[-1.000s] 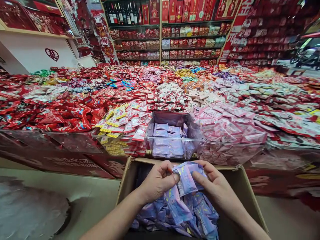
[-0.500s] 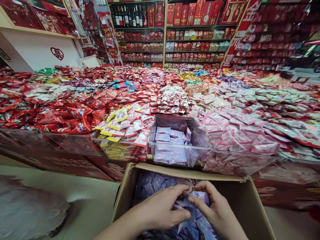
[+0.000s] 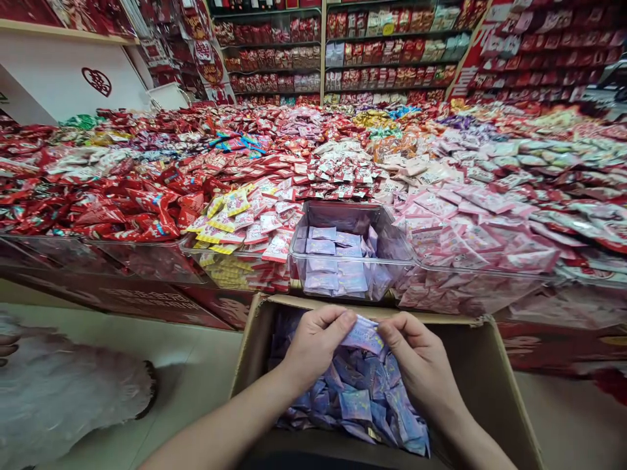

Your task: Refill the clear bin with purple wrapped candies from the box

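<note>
Between my two hands, over an open cardboard box (image 3: pixel 247 349), is a small purple candy packet (image 3: pixel 363 335). My left hand (image 3: pixel 313 339) pinches its left end between thumb and forefinger. At its right end my right hand (image 3: pixel 416 349) is closed in a similar pinch. Below, a heap of loose purple packets (image 3: pixel 355 405) fills part of the box. Just beyond the box stands a clear plastic bin (image 3: pixel 392 251), where more purple packets (image 3: pixel 337 248) lie in stacked rows, with bare room toward its back and right.
Yellow-and-white packets (image 3: pixel 245 222) fill the bin on the left, pink packets (image 3: pixel 475 228) the one on the right. Red packets (image 3: pixel 122 209) heap up farther left. On the floor at left is a white feathery thing (image 3: pixel 73 385), with part of another person's hand (image 3: pixel 7 346) by it.
My hands have risen from the heap and now hold one packet by both ends. The camera has tilted down. Another person's fingers have appeared at the left edge.
</note>
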A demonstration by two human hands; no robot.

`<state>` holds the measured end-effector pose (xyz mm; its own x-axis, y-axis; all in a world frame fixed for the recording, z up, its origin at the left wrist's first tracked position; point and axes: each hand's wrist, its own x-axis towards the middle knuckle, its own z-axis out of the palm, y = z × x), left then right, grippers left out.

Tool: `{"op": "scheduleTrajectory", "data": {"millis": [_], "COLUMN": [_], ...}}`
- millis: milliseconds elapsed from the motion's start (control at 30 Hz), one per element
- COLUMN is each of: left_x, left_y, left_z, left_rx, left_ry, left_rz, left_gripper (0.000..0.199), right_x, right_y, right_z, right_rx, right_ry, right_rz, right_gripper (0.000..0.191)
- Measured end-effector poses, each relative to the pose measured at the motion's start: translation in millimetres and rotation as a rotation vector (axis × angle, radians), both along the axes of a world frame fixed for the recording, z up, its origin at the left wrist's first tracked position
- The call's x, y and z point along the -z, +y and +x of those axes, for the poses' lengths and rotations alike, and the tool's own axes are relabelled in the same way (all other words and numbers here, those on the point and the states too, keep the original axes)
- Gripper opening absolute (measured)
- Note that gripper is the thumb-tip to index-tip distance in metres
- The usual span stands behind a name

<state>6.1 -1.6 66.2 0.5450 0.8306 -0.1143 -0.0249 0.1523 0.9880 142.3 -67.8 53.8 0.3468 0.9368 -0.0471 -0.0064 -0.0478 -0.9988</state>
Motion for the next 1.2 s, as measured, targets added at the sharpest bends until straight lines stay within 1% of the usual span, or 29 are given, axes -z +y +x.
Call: {"op": "scheduleTrajectory", "data": {"millis": [33,100,167,233,333,400,500,567,600,700,767,833,933,1000,1033,1067,1133,1167,1200], "left_x": [-0.6,-1.9,-2.7,-2.6,-1.7,-1.2,-0.6,-0.3,-0.4,-2.5,-5.2,-7.9,-9.8,-9.3,-8.9,-8.5,-8.5,-8.9,-9.7], "left_y": [0.1,1.2,2.5,2.9,1.3,-0.2,-1.2,-1.5,-2.0,-4.8,-6.7,-7.5,-6.1,-4.8,-4.4,-4.1,-3.8,-3.6,-3.2], "left_z": [0.4,1.1,1.3,1.0,-0.7,-2.5,-5.3,-5.5,-4.8,-0.5,2.4,3.6,2.2,0.1,-0.9,-1.9,-3.5,-4.0,-4.4], "left_rx": [-0.007,-0.022,-0.044,-0.076,-0.078,-0.074,-0.070,-0.064,-0.055,0.032,0.099,0.101,0.063,0.074,0.089,0.107,0.143,0.150,0.150], "left_ry": [-0.008,-0.002,0.028,0.098,0.211,0.263,0.293,0.242,0.191,0.011,-0.066,-0.078,-0.056,-0.032,-0.018,-0.008,-0.015,-0.034,-0.052], "left_rz": [-0.011,0.015,0.078,0.177,0.282,0.298,0.309,0.274,0.239,0.095,0.017,-0.028,-0.065,-0.084,-0.092,-0.109,-0.169,-0.207,-0.242], "left_gripper": [0.027,0.028,0.027,0.027,0.027,0.028,0.027,0.026,0.024,0.023,0.026,0.022,0.020,0.020,0.020,0.021,0.025,0.028,0.032], "right_x": [-0.3,-1.3,-2.4,-3.4,-4.2,-4.6,-5.1,-4.8,-4.2,-1.2,1.1,2.6,0.3,-6.1,-10.8,-16.3,-27.6,-32.6,-36.6], "right_y": [0.7,2.0,2.9,3.7,4.7,5.1,4.5,3.0,2.0,-1.3,-3.4,-4.8,-5.4,-4.3,-3.4,-2.2,0.8,2.6,4.5], "right_z": [-0.2,-0.5,-0.9,-2.0,-3.6,-3.8,-2.9,-2.9,-3.4,-5.9,-6.4,-3.9,6.4,15.2,19.0,22.1,24.9,24.6,23.2], "right_rx": [0.016,0.020,-0.029,-0.103,-0.168,-0.182,-0.202,-0.207,-0.185,-0.049,-0.009,-0.033,-0.045,-0.037,-0.067,-0.117,-0.223,-0.256,-0.263], "right_ry": [0.038,0.126,0.202,0.266,0.352,0.387,0.370,0.330,0.309,0.263,0.197,0.077,-0.129,-0.238,-0.288,-0.332,-0.380,-0.371,-0.333], "right_rz": [-0.002,0.001,-0.006,-0.037,-0.083,-0.088,-0.101,-0.112,-0.108,-0.050,-0.017,-0.002,0.060,0.121,0.143,0.155,0.147,0.124,0.088], "right_gripper": [0.023,0.021,0.025,0.030,0.031,0.032,0.032,0.029,0.027,0.023,0.023,0.022,0.017,0.033,0.039,0.039,0.023,0.014,0.010]}}
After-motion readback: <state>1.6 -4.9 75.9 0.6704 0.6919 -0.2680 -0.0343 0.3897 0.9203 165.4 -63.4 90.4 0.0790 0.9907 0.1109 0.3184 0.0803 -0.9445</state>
